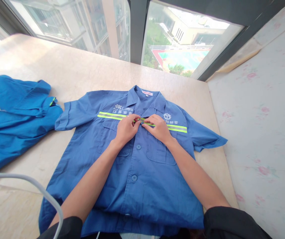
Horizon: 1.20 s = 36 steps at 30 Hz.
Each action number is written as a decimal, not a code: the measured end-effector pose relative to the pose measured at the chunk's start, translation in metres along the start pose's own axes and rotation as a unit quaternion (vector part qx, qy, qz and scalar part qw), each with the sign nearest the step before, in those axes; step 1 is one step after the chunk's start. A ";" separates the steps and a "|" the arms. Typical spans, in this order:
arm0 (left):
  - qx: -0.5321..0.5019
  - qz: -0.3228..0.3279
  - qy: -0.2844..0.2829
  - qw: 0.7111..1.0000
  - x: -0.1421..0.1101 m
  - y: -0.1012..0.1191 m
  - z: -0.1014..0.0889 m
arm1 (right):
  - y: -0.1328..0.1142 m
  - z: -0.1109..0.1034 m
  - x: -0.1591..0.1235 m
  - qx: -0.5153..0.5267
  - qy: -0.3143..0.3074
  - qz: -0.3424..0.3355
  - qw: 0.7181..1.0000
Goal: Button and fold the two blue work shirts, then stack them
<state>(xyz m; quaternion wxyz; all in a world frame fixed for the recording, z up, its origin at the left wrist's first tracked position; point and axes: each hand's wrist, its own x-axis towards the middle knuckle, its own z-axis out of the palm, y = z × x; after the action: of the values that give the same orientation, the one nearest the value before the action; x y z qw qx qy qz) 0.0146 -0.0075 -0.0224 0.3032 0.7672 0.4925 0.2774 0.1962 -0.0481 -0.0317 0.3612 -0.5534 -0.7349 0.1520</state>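
A blue short-sleeved work shirt [112,182] lies front up on the pale sill, its collar toward the window. A yellow-green reflective stripe crosses its chest, with white printing above. My left hand [127,128] pinches the front placket edge at the stripe. Close beside it, my right hand [158,127] pinches the other front edge at the same height. The fingertips of both hands nearly meet, and whatever button sits between them is hidden. Below the hands, a button [138,147] and a second button [134,178] show on the placket.
Another blue garment [15,122] lies bunched on the sill [87,73] at the left. A white cable [40,187] curves across the lower left. Windows [177,39] border the far side, and a flowered wall [259,132] stands at the right.
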 end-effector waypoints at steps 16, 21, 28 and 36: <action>0.020 0.001 -0.003 1.000 -0.001 0.001 0.000 | 0.001 -0.001 0.001 0.018 -0.001 -0.007 1.000; 0.031 0.000 0.000 1.000 -0.001 0.002 0.000 | 0.001 -0.001 0.001 0.019 0.005 -0.010 1.000; 0.065 0.034 0.015 0.997 -0.002 0.002 0.001 | 0.003 -0.002 0.001 0.009 0.002 -0.035 0.999; 0.194 0.146 0.017 0.970 -0.005 0.003 0.009 | 0.004 0.002 0.002 -0.016 0.012 -0.044 0.999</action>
<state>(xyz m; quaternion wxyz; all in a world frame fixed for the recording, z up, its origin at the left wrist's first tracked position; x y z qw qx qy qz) 0.0207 -0.0150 -0.0268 0.0967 0.8701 0.4244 0.2311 0.1974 -0.0441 -0.0348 0.3676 -0.5279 -0.7565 0.1177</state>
